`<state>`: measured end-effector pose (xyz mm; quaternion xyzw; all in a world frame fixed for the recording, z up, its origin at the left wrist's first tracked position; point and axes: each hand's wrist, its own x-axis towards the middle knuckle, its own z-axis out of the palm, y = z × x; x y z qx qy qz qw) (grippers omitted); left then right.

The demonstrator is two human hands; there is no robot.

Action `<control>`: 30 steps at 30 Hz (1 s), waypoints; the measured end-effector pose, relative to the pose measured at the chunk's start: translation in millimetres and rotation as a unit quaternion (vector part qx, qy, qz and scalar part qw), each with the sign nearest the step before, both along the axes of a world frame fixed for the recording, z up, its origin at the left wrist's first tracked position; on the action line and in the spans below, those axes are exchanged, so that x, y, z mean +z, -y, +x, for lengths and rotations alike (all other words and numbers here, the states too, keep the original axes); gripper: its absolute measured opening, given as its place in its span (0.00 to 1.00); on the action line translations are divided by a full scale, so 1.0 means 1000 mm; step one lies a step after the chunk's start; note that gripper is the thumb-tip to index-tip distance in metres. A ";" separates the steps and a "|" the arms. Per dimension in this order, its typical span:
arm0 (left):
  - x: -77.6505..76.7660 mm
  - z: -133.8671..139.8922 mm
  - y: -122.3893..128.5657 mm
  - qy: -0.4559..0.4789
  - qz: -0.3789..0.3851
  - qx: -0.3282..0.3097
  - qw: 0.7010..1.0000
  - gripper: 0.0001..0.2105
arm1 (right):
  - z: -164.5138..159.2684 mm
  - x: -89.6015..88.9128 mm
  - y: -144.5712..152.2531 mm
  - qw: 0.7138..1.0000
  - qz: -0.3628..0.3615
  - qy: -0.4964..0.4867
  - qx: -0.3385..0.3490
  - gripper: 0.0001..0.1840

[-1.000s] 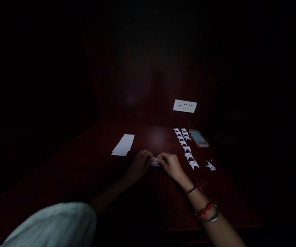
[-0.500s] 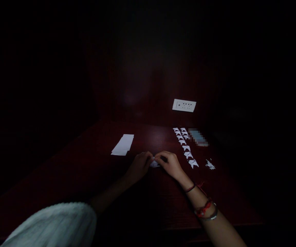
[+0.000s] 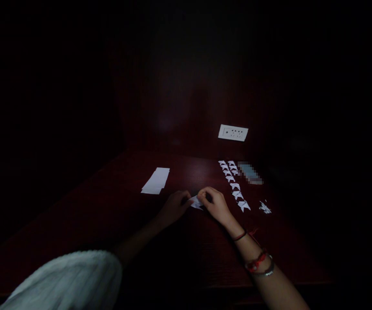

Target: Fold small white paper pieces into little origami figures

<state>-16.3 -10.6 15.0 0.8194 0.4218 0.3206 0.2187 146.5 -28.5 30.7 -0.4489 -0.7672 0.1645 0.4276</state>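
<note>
A small piece of folded white paper (image 3: 196, 203) is held between my two hands, low over the dark red table (image 3: 186, 258). My left hand (image 3: 175, 206) pinches its left side, fingers closed. On the other side, the thumb and fingertips of my right hand (image 3: 215, 204) close on its upper right edge. The paper's pointed lower corner shows between the hands; the rest is partly covered by fingers. To the right, several folded white paper pieces (image 3: 237, 194) with notched ends lie in two rows.
White paper strips (image 3: 156, 181) lie stacked at the left. Small white scraps (image 3: 265, 207) sit at the right, below a blurred flat rectangular object (image 3: 250, 173). A white socket plate (image 3: 233, 132) is on the back wall. Surroundings are very dark.
My hands have drawn slightly apart, and more of the folded paper shows between them. The view has shifted a little; the things on the table stay in place.
</note>
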 end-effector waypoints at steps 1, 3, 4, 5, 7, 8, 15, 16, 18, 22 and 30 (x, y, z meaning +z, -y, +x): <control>0.001 0.000 0.000 0.000 0.004 -0.005 1.000 0.07 | 0.000 0.001 0.000 1.000 -0.001 0.000 0.004 0.07; 0.002 0.001 0.001 0.003 0.009 -0.014 1.000 0.07 | -0.001 0.003 0.001 1.000 -0.003 0.001 0.006 0.07; 0.003 0.001 0.001 0.007 0.006 -0.020 1.000 0.07 | -0.002 0.003 0.002 1.000 -0.003 0.002 0.002 0.07; 0.003 0.001 0.001 0.013 0.000 -0.028 1.000 0.07 | -0.001 0.004 0.002 1.000 -0.004 0.003 -0.005 0.07; 0.004 0.001 0.000 0.029 -0.022 -0.050 0.998 0.09 | 0.000 0.003 0.001 1.000 -0.005 0.000 -0.019 0.08; 0.004 0.001 0.000 0.037 -0.034 -0.059 0.997 0.10 | 0.000 0.002 0.001 1.000 -0.007 -0.003 -0.026 0.08; 0.002 -0.001 -0.002 0.050 -0.069 -0.067 0.994 0.09 | 0.004 -0.008 -0.004 0.998 -0.058 -0.020 -0.007 0.08; 0.001 -0.001 -0.002 0.051 -0.075 -0.069 0.993 0.09 | 0.004 -0.009 -0.004 0.998 -0.064 -0.020 -0.003 0.08; -0.002 -0.001 -0.003 0.052 -0.088 -0.079 0.992 0.09 | 0.003 -0.009 -0.005 0.997 -0.071 -0.019 -0.003 0.09; -0.006 -0.003 -0.006 0.037 -0.092 -0.083 0.992 0.08 | 0.005 -0.010 -0.005 0.996 -0.082 -0.017 -0.004 0.09; -0.008 -0.008 -0.013 0.033 -0.113 -0.053 0.992 0.07 | 0.009 -0.018 -0.007 0.993 -0.119 -0.001 0.023 0.10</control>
